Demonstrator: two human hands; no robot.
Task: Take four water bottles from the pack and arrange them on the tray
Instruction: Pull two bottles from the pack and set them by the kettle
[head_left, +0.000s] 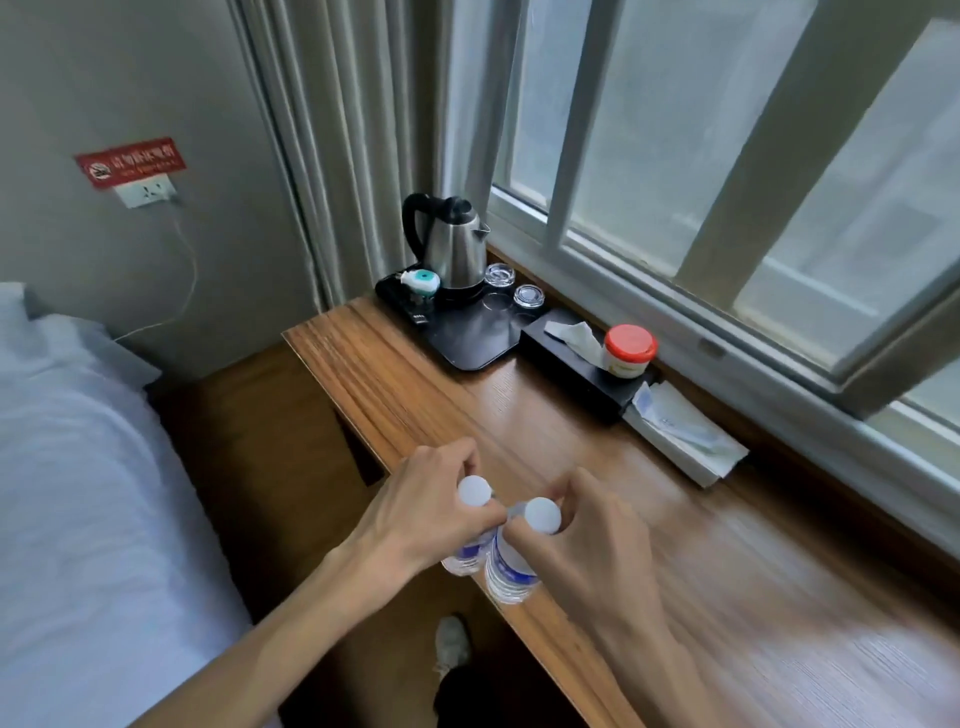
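My left hand (426, 512) grips the neck of a clear water bottle with a white cap (474, 491) and a blue label. My right hand (587, 535) holds a second such bottle (511, 569) by its neck, white cap up. Both bottles hang upright, side by side, over the near left edge of the wooden desk (597, 467). The black tray (480, 340) lies at the desk's far end, well beyond both hands. The pack is out of view.
On the tray stand a steel kettle (454, 244), a small white-and-teal device (421, 283) and glass cups (514, 296). Beside it sit a black tissue box (576, 374) with a red-lidded jar (629, 351), then a paper packet (685, 434). A bed (78, 493) lies left.
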